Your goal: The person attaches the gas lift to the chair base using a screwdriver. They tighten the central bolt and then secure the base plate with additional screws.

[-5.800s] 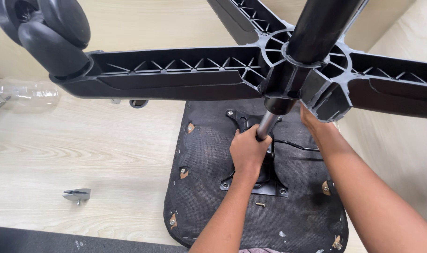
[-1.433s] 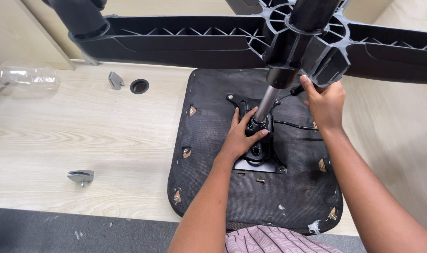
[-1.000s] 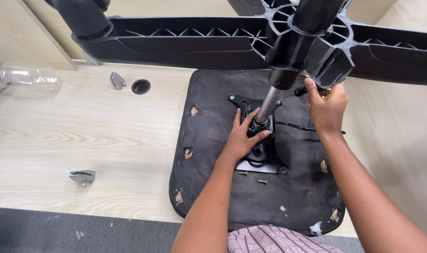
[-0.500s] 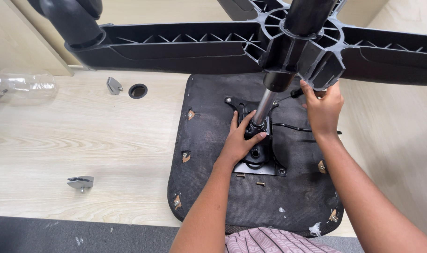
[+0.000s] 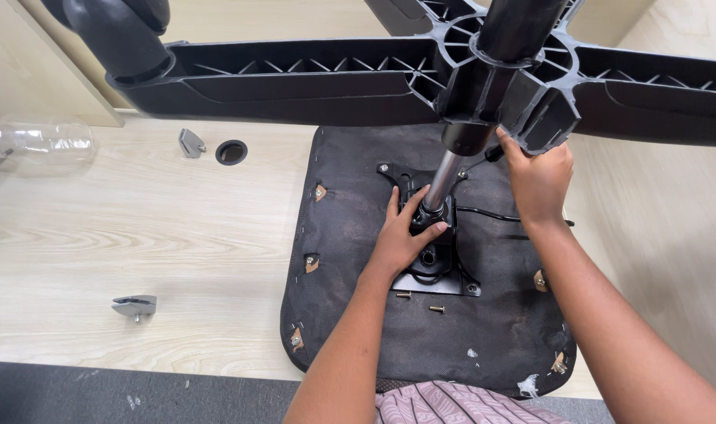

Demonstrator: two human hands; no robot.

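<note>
Far left at 9 o'clock, a clear plastic bottle [image 5: 48,140] lying on its side on the pale wooden table [image 5: 138,235]; further right, a small metal bracket [image 5: 190,143] just beside a round black hole [image 5: 231,151], and lower down at 8 o'clock a second metal clip [image 5: 136,305], well apart from the work. Across the top from 10 to 2 o'clock, a black star base [image 5: 295,78] with a caster [image 5: 118,31] at its left end, held above everything else. At centre, an upturned seat pad [image 5: 350,314], black fabric underside up, resting flat on the table. On it, a black mechanism plate [image 5: 436,271] with a chrome gas cylinder [image 5: 443,179] rising from it into the hub of the base. Left hand [image 5: 401,235] wrapped narrowly round the foot of the cylinder, thumb and fingers closed on it right at the plate. Just at 6 o'clock of that hand, two loose screws [image 5: 403,294] lying on the fabric. Further right, a thin black cable [image 5: 491,213] running from the plate toward 3 o'clock. Right hand [image 5: 538,177] curled up against the underside of the hub at 1 o'clock, fingers closed on its edge. Step in hand, by the look of it: working the cylinder at its joint with the plate, one hand bracing low, the other steadying the heavy base. Any further move calls for a firm low grip, a straight pull or push along the shaft, and care not to scatter the screws.
</note>
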